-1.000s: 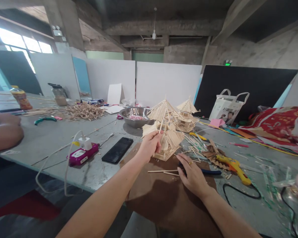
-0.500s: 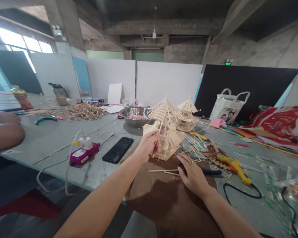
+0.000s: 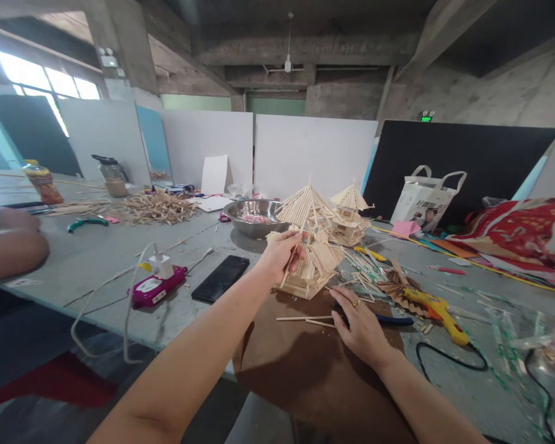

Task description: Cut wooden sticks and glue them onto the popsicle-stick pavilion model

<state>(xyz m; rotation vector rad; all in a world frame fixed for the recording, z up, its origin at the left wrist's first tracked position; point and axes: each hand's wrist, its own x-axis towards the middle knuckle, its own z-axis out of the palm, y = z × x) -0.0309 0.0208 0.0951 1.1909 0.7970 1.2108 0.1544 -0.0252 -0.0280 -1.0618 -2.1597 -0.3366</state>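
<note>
A model pavilion of thin wooden sticks (image 3: 305, 287) with a pointed roof stands in front of me on a brown board (image 3: 287, 357). Against its left front side, my left hand (image 3: 282, 254) is closed around a thin wooden stick (image 3: 285, 275). My right hand (image 3: 359, 327) lies low on the board at the pavilion's right front, its fingers curled over a tool with dark blue handles (image 3: 394, 320), apparently pliers; the tool's head is hidden. Two loose sticks (image 3: 300, 319) lie just left of that hand.
Behind stands a second stick pavilion (image 3: 346, 228) beside a steel bowl (image 3: 254, 227). A yellow glue gun (image 3: 439, 311) with a black cord lies right. Leftward are a phone (image 3: 221, 279), a purple power strip (image 3: 157, 288), a stick pile (image 3: 160, 208) and another person's arm (image 3: 16, 246).
My left hand has moved slightly up and away with the stick, which now slants lower along the pavilion's front. My right hand has stayed in place.
</note>
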